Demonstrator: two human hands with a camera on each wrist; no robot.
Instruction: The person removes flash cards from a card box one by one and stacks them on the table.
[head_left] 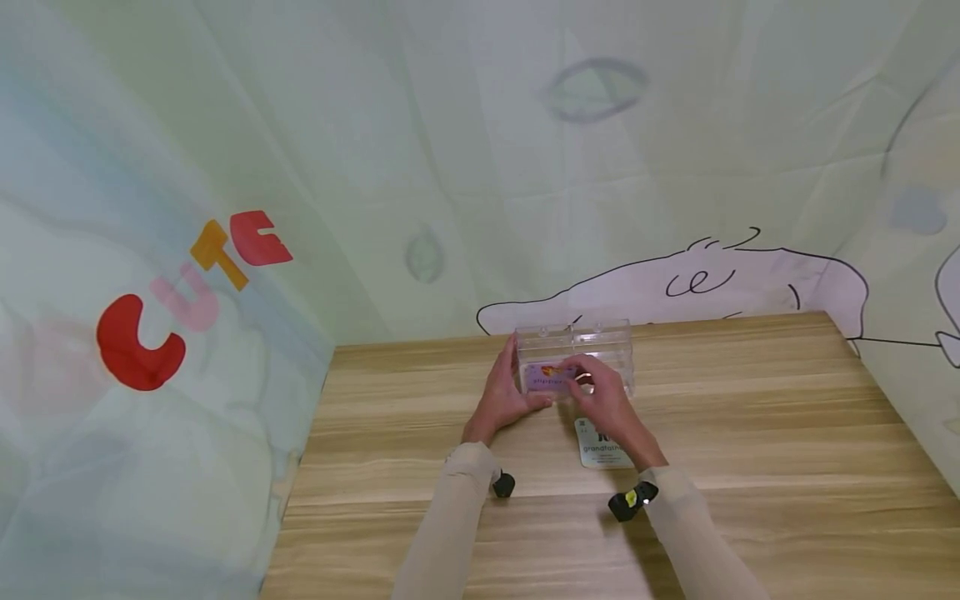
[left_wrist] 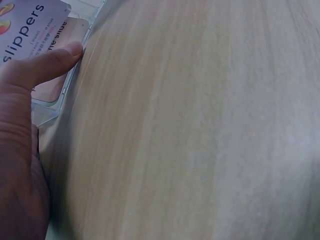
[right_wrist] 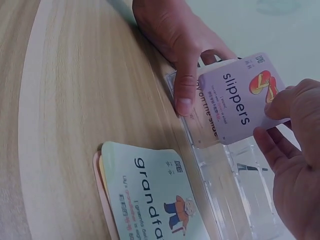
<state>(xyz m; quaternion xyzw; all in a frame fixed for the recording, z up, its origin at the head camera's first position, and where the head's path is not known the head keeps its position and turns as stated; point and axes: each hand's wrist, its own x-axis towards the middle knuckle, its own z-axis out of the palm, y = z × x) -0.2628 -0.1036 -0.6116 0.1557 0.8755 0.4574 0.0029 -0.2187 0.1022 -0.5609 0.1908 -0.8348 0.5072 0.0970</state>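
A clear plastic case with compartments point(head_left: 619, 343) stands near the table's back edge. My left hand point(head_left: 504, 400) grips its left end, the thumb lying on the front edge. My right hand point(head_left: 609, 407) pinches a purple card point(right_wrist: 235, 107), printed "slippers" with a picture of red and yellow slippers, between thumb and fingers. That card is tilted over the left compartment, where a pinkish card point(right_wrist: 204, 131) lies partly covered by it. In the left wrist view, the left thumb point(left_wrist: 57, 62) overlaps the purple card's lower side.
In front of the case lies a small stack of cards, topped by a pale green one point(right_wrist: 145, 195) reading "grandfa…", partly under the right forearm in the head view. The wooden table point(head_left: 390, 417) meets a printed curtain point(head_left: 465, 208) behind and at the left.
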